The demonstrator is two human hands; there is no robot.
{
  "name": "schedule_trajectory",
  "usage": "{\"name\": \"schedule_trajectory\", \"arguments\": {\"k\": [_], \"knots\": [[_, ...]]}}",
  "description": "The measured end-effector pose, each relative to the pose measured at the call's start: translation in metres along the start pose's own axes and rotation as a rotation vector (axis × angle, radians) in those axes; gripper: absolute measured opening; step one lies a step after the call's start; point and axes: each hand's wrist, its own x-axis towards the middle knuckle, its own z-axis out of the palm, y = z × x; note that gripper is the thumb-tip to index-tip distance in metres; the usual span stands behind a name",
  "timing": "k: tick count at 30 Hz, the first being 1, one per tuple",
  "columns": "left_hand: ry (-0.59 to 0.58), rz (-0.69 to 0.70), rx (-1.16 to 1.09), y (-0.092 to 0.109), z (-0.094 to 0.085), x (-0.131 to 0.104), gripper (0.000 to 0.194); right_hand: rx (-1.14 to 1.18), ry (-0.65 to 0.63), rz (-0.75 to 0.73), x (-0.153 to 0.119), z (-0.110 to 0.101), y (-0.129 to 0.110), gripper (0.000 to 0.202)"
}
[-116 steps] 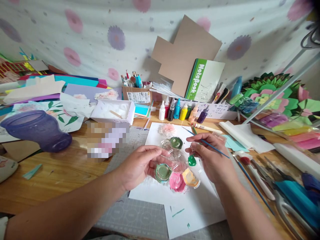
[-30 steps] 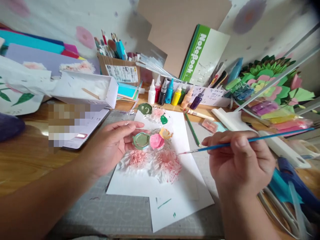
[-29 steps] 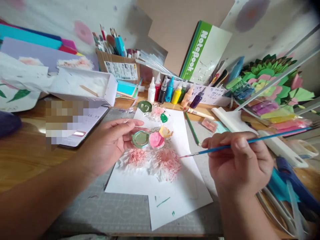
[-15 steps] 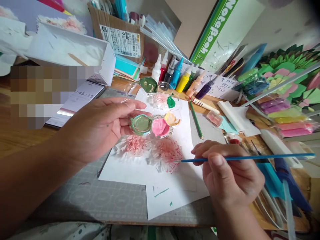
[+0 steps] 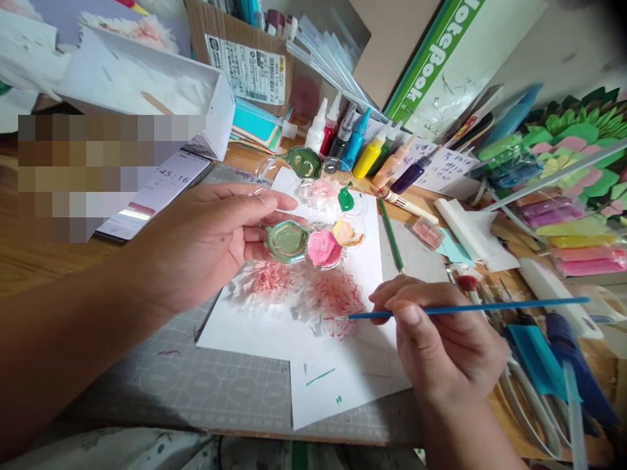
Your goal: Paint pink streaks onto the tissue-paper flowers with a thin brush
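A clear paint palette (image 5: 288,241) with green, pink and yellow paint in its wells is held by its left edge in my left hand (image 5: 210,245), fingers beneath and thumb on top. My right hand (image 5: 441,339) pinches a thin blue paintbrush (image 5: 455,307), which lies nearly level. The brush tip is over the lower part of a ruffled white flower (image 5: 337,294) with pink-red edges; I cannot tell whether it touches. Beside it lies another ruffled flower (image 5: 269,282) with a pink-red middle. Both rest on white paper (image 5: 245,339), partly under the palette.
Several paint bottles (image 5: 369,155) stand in a row behind the palette. A green pencil (image 5: 392,235) lies right of the paper. Scissors (image 5: 531,408) and other tools are by my right hand. A phone (image 5: 161,189) and a white box (image 5: 215,117) sit at left. A grey cutting mat (image 5: 166,378) lies underneath.
The whole view has shifted slightly, with most things a little further right. The brush has moved slightly left over the flower. Both hands keep their hold.
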Motion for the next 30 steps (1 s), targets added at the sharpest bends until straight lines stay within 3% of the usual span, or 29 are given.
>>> {"name": "schedule_trajectory", "arguments": {"k": [15,20,26,30], "knots": [[0.001,-0.008,-0.009,0.0009,0.0014,0.0001,0.014,0.017,0.077,0.038,-0.001,-0.0021,0.0031,0.014],[0.002,-0.021,-0.011,0.0013,0.0003,0.0004,0.012,0.016,-0.011,0.139,-0.0028,-0.0048,0.0039,0.008],[-0.002,-0.014,0.014,-0.0008,-0.0023,0.0016,0.015,0.177,0.08,0.105,-0.0015,-0.0073,0.0066,0.012],[-0.005,-0.018,-0.001,-0.0011,-0.0027,0.0033,0.015,0.125,0.049,0.128,-0.0011,-0.0065,0.0077,0.011]]}}
